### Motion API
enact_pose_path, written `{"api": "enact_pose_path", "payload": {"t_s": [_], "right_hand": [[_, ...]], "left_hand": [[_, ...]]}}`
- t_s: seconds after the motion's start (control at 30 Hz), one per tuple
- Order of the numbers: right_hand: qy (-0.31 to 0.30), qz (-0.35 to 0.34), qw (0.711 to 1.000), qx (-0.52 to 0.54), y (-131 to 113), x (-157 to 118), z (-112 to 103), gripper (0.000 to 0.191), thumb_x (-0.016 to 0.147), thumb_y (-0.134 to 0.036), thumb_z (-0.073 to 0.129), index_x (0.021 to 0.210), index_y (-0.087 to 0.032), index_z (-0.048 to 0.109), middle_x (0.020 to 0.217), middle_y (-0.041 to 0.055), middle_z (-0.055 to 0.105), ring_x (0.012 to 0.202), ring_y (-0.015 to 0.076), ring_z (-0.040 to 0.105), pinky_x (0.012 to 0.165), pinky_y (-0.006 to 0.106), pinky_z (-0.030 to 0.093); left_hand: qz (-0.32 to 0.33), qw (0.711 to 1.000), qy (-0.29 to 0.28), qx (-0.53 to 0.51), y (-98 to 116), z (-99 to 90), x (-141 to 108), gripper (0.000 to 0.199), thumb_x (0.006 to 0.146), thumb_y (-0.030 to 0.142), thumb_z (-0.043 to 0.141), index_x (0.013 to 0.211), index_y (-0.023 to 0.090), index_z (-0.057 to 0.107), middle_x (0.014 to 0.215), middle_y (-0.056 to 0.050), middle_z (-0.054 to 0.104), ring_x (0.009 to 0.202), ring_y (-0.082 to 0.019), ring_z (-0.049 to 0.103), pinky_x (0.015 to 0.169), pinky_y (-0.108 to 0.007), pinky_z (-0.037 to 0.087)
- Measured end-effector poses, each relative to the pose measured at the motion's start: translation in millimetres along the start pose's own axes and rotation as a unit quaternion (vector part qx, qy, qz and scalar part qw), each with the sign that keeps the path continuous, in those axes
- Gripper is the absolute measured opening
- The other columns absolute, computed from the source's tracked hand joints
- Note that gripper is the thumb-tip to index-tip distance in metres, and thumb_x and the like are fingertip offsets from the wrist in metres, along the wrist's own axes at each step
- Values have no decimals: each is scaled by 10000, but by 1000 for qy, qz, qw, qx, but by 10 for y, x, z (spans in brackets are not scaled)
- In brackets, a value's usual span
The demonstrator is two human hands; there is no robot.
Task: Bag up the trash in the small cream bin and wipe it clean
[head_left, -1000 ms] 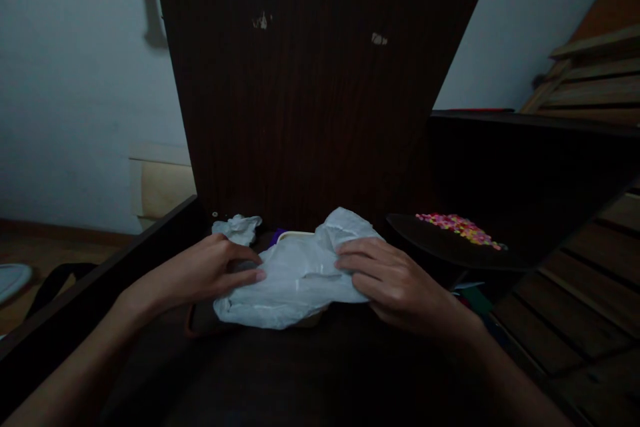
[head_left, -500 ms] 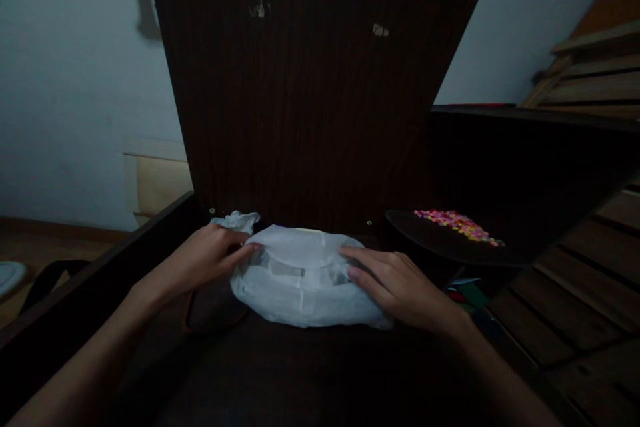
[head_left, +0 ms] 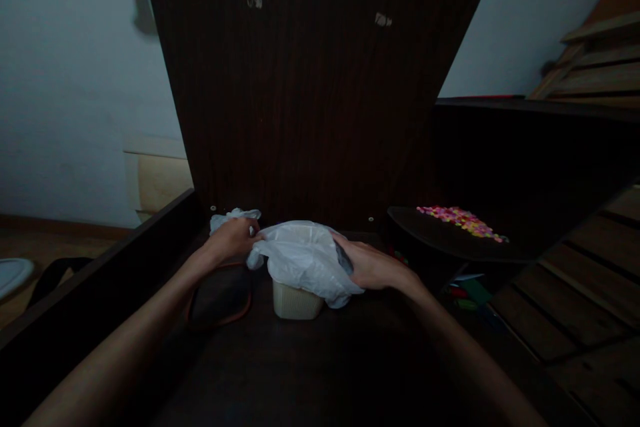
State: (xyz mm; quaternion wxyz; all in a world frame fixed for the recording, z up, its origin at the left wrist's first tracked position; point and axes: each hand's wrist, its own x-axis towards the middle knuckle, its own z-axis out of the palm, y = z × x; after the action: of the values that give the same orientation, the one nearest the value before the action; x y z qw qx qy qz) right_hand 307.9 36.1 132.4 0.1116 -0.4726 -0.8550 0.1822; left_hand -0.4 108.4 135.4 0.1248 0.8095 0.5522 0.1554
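A thin white plastic bag [head_left: 305, 250] is draped over a beige ribbed container [head_left: 299, 303], whose lower front shows below it. My left hand [head_left: 234, 238] pinches the bag's left edge, its fingertips partly hidden. On the other side, my right hand [head_left: 373, 263] grips the bag's right edge, with its fingers mostly behind the plastic. A dark grey patch shows between that hand and the bag; I cannot tell what it is. Beyond my left hand lies another crumpled white bag [head_left: 237, 214]. Near my left forearm rests a rounded, brown-rimmed dark piece [head_left: 220, 297].
A tall dark wooden panel [head_left: 310, 93] rises behind the desk surface [head_left: 280, 373]. Low on the left runs a raised side board [head_left: 100, 263]. Small pink and yellow pieces [head_left: 463, 220] lie on a curved shelf [head_left: 425, 233] at right, with green items [head_left: 475, 291] beneath.
The bag's near edge has been drawn up and back, baring the front of the beige container. Both hands have shifted, the right one slightly inward and the left one slightly away from me.
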Motion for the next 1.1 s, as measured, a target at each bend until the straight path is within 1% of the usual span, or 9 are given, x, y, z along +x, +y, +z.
{"api": "enact_pose_path", "payload": {"t_s": [0.1, 0.2, 0.27, 0.4, 0.5, 0.6, 0.73, 0.83, 1.1], "right_hand": [[-22, -8, 998, 57, 111, 11, 64, 1055, 661, -265, 809, 1577, -156, 298, 1364, 171, 638, 1224, 328, 635, 975, 398, 524], [1, 40, 997, 64, 139, -75, 43, 1008, 724, -270, 766, 1579, -76, 268, 1173, 166, 697, 988, 279, 696, 834, 374, 545], [63, 72, 993, 64, 103, -162, 4, 823, 822, -306, 688, 1540, -83, 352, 994, 107, 707, 805, 223, 675, 732, 344, 526], [170, 79, 977, 107, -67, -334, -25, 454, 959, -506, 541, 1249, -165, 618, 740, 8, 614, 661, 169, 588, 619, 288, 458], [133, 56, 983, 111, -213, -434, 21, 455, 912, -574, 617, 1164, -195, 635, 896, 30, 648, 691, 152, 583, 617, 276, 444], [102, 58, 991, 68, -306, -495, 105, 508, 825, -591, 733, 1163, -226, 632, 1029, 37, 656, 762, 164, 600, 662, 287, 448], [139, 66, 988, -2, -306, -534, 271, 457, 845, -501, 747, 1198, -234, 634, 896, 12, 659, 752, 178, 615, 715, 312, 450], [165, 38, 985, -30, -243, -562, 418, 349, 912, -360, 657, 1239, -243, 623, 946, 30, 696, 772, 179, 642, 753, 321, 471], [193, -12, 980, -54, -146, -602, 640, 343, 847, -123, 523, 1148, -239, 638, 1080, 61, 752, 914, 205, 715, 849, 333, 521]], "left_hand": [[40, 995, -12, -88, -67, 95, -34, 278, 791, 370, 654, 992, 179, 651, 813, -47, 726, 726, -218, 692, 624, -283, 483], [82, 977, 100, -168, -43, 41, -173, 315, 893, 447, 562, 1036, 173, 620, 985, -81, 713, 849, -220, 692, 723, -317, 541], [151, 958, 149, -195, 7, -29, -319, 335, 972, 469, 486, 1043, 188, 655, 1061, -84, 706, 1004, -239, 674, 877, -365, 544], [294, 937, 89, -167, 98, -59, -625, 334, 990, 440, 565, 1253, 261, 667, 1267, -78, 671, 1192, -251, 621, 1042, -398, 500], [316, 935, 80, -141, 127, 38, -760, 366, 968, 378, 645, 1322, 287, 627, 1268, -71, 666, 1180, -234, 625, 1015, -371, 529], [333, 926, 129, -124, 126, 153, -826, 334, 977, 276, 640, 1310, 268, 630, 1183, -67, 681, 1122, -208, 639, 953, -320, 560], [360, 907, 198, -95, 81, 272, -924, 387, 993, 140, 558, 1364, 241, 596, 1063, -63, 676, 1002, -168, 661, 861, -255, 577], [368, 900, 221, -79, 46, 365, -1027, 461, 981, 98, 526, 1420, 233, 545, 1108, -85, 685, 1052, -192, 664, 913, -295, 575], [323, 919, 190, -122, 45, 625, -1164, 408, 926, 168, 552, 1317, 254, 478, 929, -37, 710, 857, -183, 711, 799, -270, 605]]}}
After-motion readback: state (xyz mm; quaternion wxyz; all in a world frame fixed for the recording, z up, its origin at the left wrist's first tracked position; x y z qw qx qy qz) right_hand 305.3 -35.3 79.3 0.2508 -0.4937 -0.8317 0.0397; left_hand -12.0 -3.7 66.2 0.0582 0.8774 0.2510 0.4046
